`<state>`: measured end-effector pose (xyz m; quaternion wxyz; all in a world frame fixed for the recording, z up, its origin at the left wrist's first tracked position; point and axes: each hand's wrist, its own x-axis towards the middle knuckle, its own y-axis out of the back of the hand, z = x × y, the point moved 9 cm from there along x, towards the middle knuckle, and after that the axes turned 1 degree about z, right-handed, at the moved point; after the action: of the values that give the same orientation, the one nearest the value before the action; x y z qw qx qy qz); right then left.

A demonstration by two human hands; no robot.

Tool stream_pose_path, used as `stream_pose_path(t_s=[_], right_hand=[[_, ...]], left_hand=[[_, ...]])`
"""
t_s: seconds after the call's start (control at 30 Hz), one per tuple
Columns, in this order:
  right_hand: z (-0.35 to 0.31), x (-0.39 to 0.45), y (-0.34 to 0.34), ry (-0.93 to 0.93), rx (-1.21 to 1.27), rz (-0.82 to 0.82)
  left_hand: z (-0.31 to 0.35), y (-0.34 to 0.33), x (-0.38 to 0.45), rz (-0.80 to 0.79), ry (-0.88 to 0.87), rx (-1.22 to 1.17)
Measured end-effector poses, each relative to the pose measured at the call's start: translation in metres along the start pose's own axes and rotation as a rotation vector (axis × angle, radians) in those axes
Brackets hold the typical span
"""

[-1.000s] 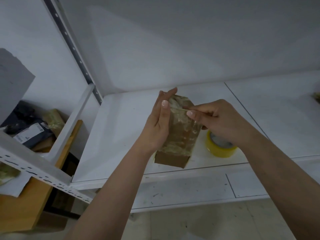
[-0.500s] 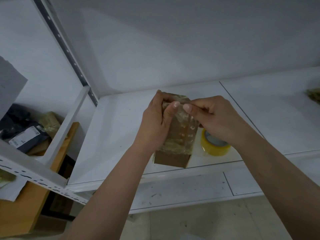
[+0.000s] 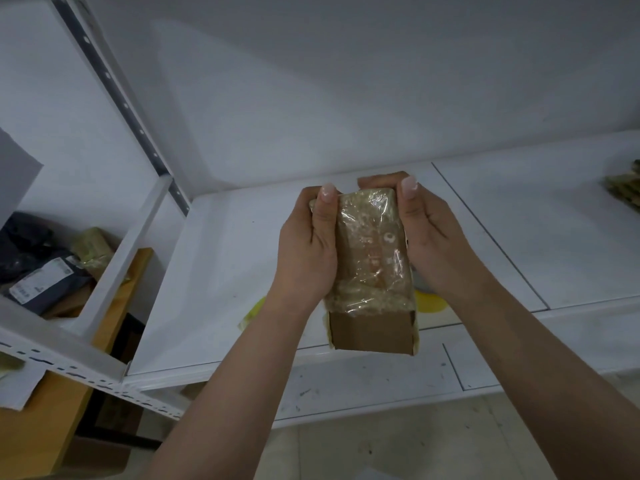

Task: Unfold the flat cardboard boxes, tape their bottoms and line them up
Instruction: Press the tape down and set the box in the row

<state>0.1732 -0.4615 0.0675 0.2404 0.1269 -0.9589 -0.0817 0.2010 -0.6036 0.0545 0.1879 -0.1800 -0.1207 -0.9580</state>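
Two bare forearms rose from the bottom of the frame toward its centre, where both hands gripped a small cardboard box [image 3: 372, 329] held above the front edge of a white shelf [image 3: 221, 271]. The box's near end showed plain brown cardboard, while clear tape [image 3: 370, 251], wrinkled and glossy, covered the rest of its upward face. The left hand [image 3: 306, 252] clasped the box's left side, thumb laid along the taped face and fingers curled out of sight behind it. The right hand [image 3: 431, 244] clasped the right side in the same manner, its thumb pressed on the far right corner and a fingertip curling over the far end. Just below the right wrist, a yellow roll of tape [image 3: 429, 301] lay on the shelf, mostly hidden by the box and hand. A yellowish scrap [image 3: 252, 311] lay on the shelf beside the left wrist. At lower left, a slotted white metal rack [image 3: 69, 368] ran across a wooden surface [image 3: 52, 420]. Farther back at left centre, dark parcels [image 3: 38, 275] with a printed label sat in a neighbouring compartment. At the far right edge, a greenish stack [image 3: 627, 188] rested on the shelf, too blurred to identify. A white wall [image 3: 346, 81] filled the upper frame.
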Motion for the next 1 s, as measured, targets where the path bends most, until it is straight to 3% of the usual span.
stream_pose_path(t_s=[0.1, 0.23, 0.43, 0.63, 0.73, 0.9, 1.0], right_hand=[[-0.001, -0.003, -0.004, 0.129, -0.272, -0.061], [-0.006, -0.007, -0.003, 0.306, -0.446, 0.049], [0.001, 0.001, -0.007, 0.16, -0.168, -0.067], [0.0, 0.001, -0.006, 0.188, -0.287, 0.073], [0.002, 0.003, -0.004, 0.153, -0.269, 0.097], [0.032, 0.022, 0.04, -0.036, -0.045, 0.277], [0.042, 0.033, 0.062, -0.077, 0.095, 0.329]], left_hand=[[-0.008, -0.001, -0.005, -0.017, 0.012, 0.065], [-0.015, -0.004, -0.008, -0.031, 0.013, 0.163], [-0.012, -0.004, -0.004, -0.074, -0.035, 0.227], [-0.006, -0.007, -0.004, -0.064, -0.064, 0.227], [-0.009, -0.011, 0.0, -0.141, -0.04, 0.245], [-0.019, -0.001, 0.005, -0.237, -0.029, 0.206], [-0.031, 0.013, 0.004, -0.294, -0.039, 0.31]])
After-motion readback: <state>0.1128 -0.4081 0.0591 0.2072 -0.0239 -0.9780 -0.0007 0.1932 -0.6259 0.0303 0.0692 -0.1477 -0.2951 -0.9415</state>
